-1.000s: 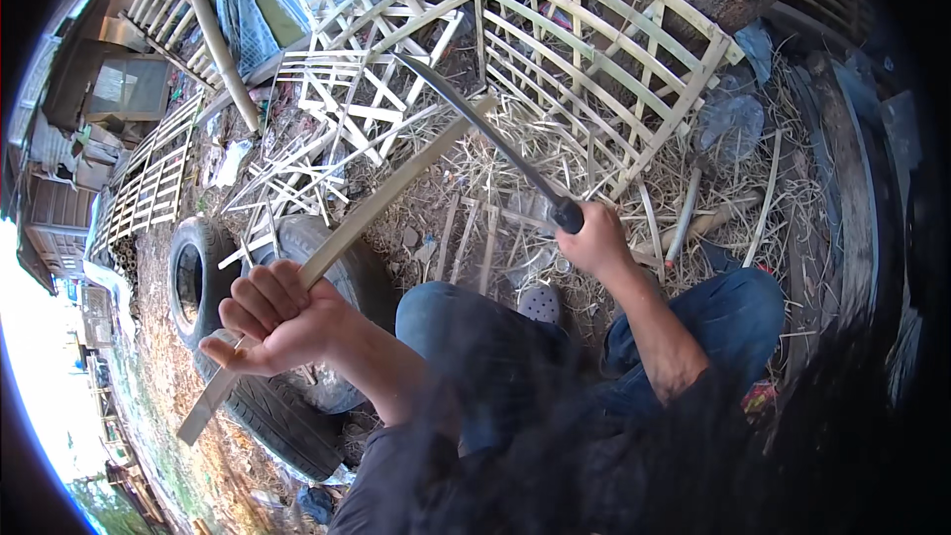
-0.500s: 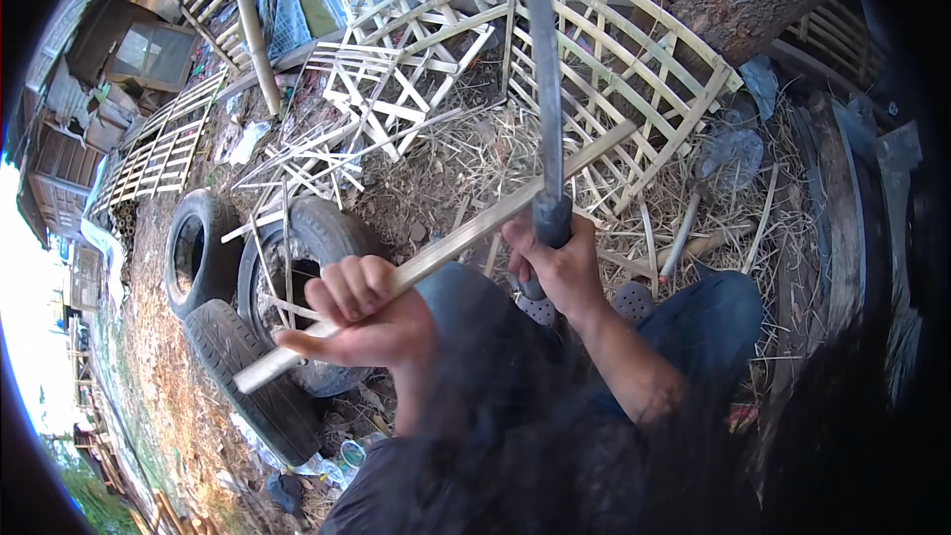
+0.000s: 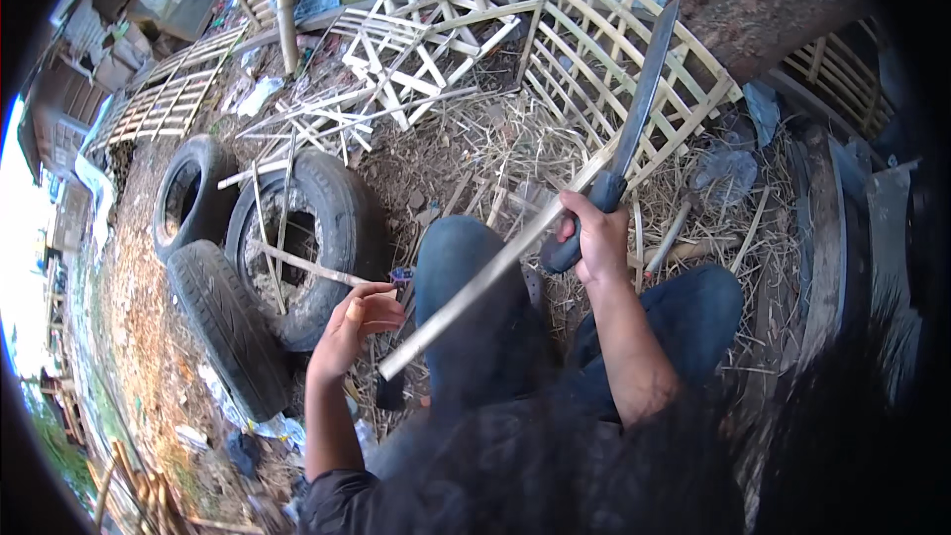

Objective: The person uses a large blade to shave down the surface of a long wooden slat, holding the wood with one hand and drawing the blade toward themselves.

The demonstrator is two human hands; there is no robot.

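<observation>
My right hand [image 3: 602,243] grips the black handle of a machete [image 3: 649,89], whose long dark blade points up and away, tilted right. A pale bamboo strip [image 3: 485,282] slants beside the handle, pinned at the same hand, its lower end over my left knee. My left hand [image 3: 359,329] is off this strip, fingers spread and bent, with a tan wrap around one digit. Its fingertips are near the end of a thinner bamboo strip [image 3: 312,266] lying across a tyre [image 3: 347,213]; I cannot tell whether they touch.
Two more tyres [image 3: 233,332] lie at the left. Woven bamboo lattice panels [image 3: 604,50] stand ahead, with loose slats [image 3: 416,74] beside them. A tree trunk [image 3: 783,5] rises at the far right. Shavings [image 3: 495,144] cover the ground, and a clear plastic bag [image 3: 728,168] lies at right.
My left hand has let go of the bamboo strip and moved left, opening. The machete has swung from upright to tilted right, and the strip's lower end has shifted right.
</observation>
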